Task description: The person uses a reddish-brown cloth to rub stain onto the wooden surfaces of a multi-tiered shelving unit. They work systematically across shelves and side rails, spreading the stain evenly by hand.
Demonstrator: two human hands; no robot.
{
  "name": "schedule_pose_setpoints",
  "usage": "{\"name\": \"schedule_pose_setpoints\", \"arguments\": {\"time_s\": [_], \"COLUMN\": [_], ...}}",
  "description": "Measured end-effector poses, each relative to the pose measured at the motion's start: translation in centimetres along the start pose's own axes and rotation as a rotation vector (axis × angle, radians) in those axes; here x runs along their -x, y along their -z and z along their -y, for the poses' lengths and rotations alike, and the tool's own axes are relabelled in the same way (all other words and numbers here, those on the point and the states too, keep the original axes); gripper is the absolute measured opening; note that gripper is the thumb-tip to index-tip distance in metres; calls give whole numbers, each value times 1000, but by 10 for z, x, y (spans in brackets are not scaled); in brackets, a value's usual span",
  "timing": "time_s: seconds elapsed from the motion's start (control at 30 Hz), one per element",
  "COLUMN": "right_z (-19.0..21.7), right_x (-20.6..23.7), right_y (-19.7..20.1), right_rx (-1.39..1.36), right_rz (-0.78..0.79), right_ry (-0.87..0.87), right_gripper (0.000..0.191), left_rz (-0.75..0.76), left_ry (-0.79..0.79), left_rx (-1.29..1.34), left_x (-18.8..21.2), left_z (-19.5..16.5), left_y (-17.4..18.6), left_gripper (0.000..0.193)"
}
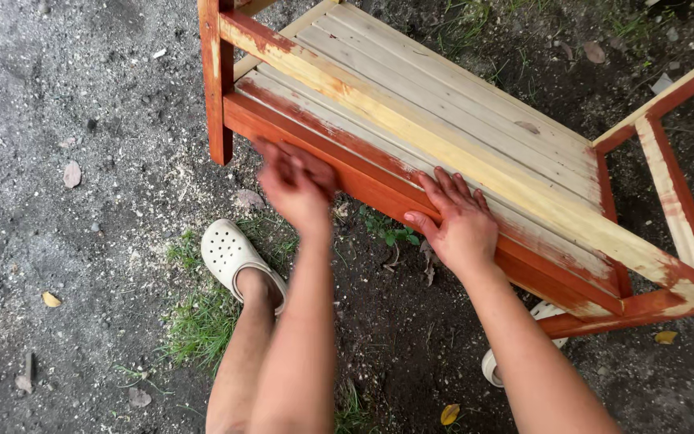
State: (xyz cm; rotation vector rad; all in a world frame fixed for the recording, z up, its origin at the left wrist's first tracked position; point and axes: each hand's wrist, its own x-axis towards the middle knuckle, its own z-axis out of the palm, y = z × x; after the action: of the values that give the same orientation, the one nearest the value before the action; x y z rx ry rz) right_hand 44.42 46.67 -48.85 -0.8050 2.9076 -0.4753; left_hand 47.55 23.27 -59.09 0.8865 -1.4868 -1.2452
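Outdoors, a wooden bench [443, 120] with pale sanded slats and patchy red-brown paint lies tipped on bare ground [58, 96]. Its long axis runs diagonally from far left to near right, and the slatted face is turned up toward the camera. One painted leg [217, 80] at the far-left end points down toward the near side. The end frame [672, 173] sits at the right.

The left hand [295, 186] is motion-blurred against the near red rail [363, 181], toward its left end. Fingers look loosely curled on the rail's edge; cannot tell whether it holds anything. The right hand [459, 221] lies flat and spread wide on the same rail, further right, fingers pointing far-left across the wood, gripping nothing.

A white clog [230, 253] on the person's left foot rests on a grass patch [198, 325] just near the bench's left end. Another white clog [496, 366] shows partly under the right forearm. Dry leaves [71, 174] scatter over the dirt.
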Motion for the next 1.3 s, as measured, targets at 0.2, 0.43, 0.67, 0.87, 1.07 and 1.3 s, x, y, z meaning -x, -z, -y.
{"name": "schedule_pose_setpoints", "arguments": {"time_s": [0.2,0.43,0.67,0.87,1.07,1.3], "right_z": [-30,-73,-124,-162,-175,-171], "right_x": [26,113,176,227,259,266], "right_y": [37,75,113,153,173,172], "right_rx": [-15,-64,-221,-331,-379,-526], "right_rz": [76,-86,-383,-483,-539,-607], "right_ry": [154,109,-14,-222,-247,-366], "right_gripper": [91,79,54,43,40,33], "left_rz": [118,35,123,348,669,979], "left_ry": [42,50,291,354,292,1011], "left_rx": [344,208,-552,-552,-461,372], "left_x": [-141,1,213,381,472,397], "left_z": [40,-18,-86,-134,-165,-148], "left_y": [18,-19,-50,-68,-62,-34], "left_gripper": [44,70,69,70,55,38]}}
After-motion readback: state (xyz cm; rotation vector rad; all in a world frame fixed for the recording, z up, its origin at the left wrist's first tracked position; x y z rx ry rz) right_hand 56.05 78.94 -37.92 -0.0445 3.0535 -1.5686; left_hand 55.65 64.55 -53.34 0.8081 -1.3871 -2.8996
